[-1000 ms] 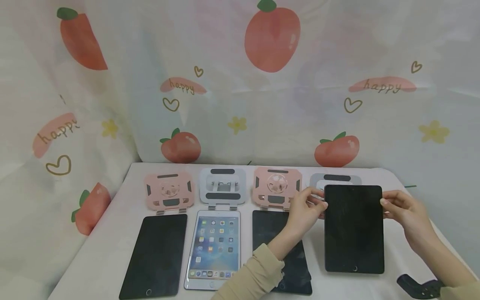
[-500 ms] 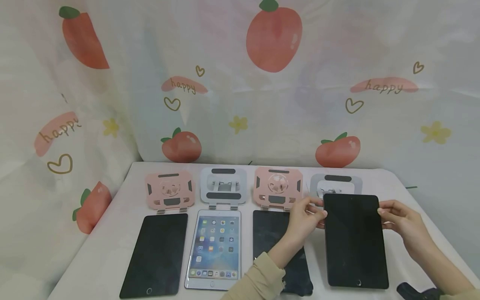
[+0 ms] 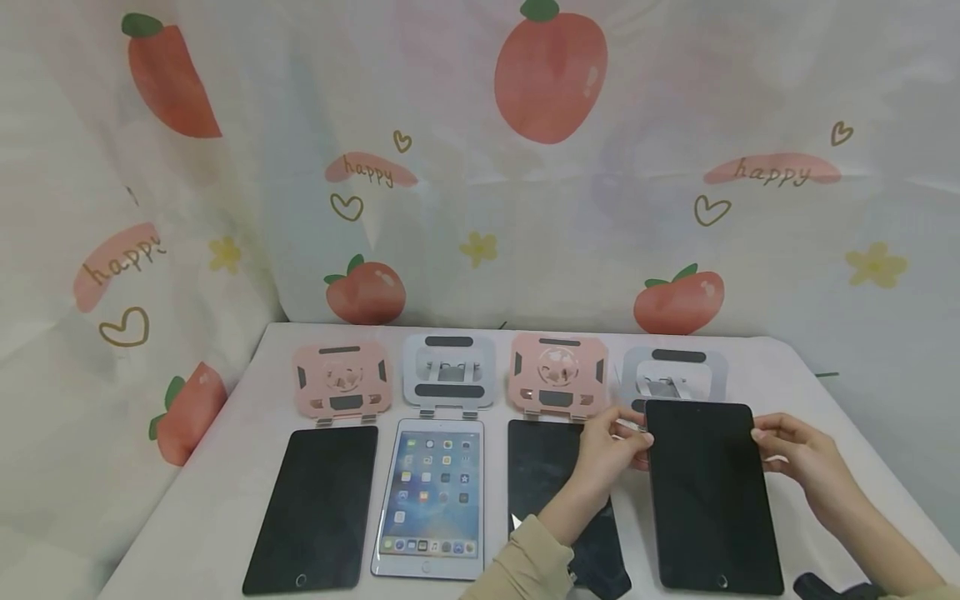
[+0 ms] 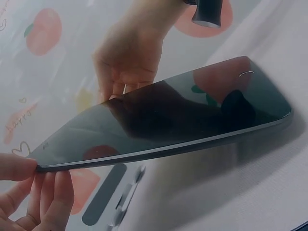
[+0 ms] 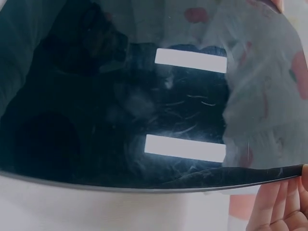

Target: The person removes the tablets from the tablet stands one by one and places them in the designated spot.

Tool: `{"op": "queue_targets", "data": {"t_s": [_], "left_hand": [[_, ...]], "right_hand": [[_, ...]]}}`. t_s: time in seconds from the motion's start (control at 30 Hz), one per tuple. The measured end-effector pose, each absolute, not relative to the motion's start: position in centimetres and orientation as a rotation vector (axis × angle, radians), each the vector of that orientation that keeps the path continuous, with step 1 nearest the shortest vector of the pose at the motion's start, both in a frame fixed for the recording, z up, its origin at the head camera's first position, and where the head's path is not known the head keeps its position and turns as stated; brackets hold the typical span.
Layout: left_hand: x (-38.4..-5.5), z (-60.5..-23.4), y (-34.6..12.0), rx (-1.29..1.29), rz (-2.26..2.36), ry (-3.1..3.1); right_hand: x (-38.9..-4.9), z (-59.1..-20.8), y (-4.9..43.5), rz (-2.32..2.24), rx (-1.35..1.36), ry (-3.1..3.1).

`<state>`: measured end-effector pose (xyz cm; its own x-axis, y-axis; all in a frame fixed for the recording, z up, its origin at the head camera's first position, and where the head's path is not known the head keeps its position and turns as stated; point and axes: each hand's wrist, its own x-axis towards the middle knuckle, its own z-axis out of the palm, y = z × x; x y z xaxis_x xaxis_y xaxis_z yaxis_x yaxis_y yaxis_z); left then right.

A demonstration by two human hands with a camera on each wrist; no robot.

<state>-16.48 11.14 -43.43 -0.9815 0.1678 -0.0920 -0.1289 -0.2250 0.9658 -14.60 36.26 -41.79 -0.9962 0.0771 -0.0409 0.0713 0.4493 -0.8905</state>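
Observation:
My two hands hold a black tablet [image 3: 716, 500] with a dark screen and a home button at its near end. My left hand [image 3: 602, 454] pinches its upper left edge between thumb and fingers. On the upper right edge, my right hand [image 3: 806, 458] grips it the same way. The left wrist view shows the tablet [image 4: 183, 110] tilted, its gripped end raised and its home-button end low over the white cloth; contact there I cannot tell. Behind it stands a pale blue folding stand [image 3: 675, 367], its lower part hidden by the tablet.
Left of my hands lie a black tablet [image 3: 540, 458], partly under my left arm, a white tablet [image 3: 431, 492] with a lit screen, and another black tablet [image 3: 311, 508]. Behind them stand a pink stand [image 3: 558, 375], a pale blue stand [image 3: 450, 371] and another pink stand [image 3: 342, 379].
Both hands have brought the black tablet down and toward me, uncovering more of the pale blue stand behind it. Their grip on its edges stays the same.

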Motion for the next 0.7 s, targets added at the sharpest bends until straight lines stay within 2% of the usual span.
{"op": "queue_targets", "data": {"t_s": [0.7], "left_hand": [[-16.3, -45.7, 12.3, -0.132, 2.368, 1.790]], "right_hand": [[-15.0, -42.9, 36.9, 1.483, -0.260, -2.890]]}}
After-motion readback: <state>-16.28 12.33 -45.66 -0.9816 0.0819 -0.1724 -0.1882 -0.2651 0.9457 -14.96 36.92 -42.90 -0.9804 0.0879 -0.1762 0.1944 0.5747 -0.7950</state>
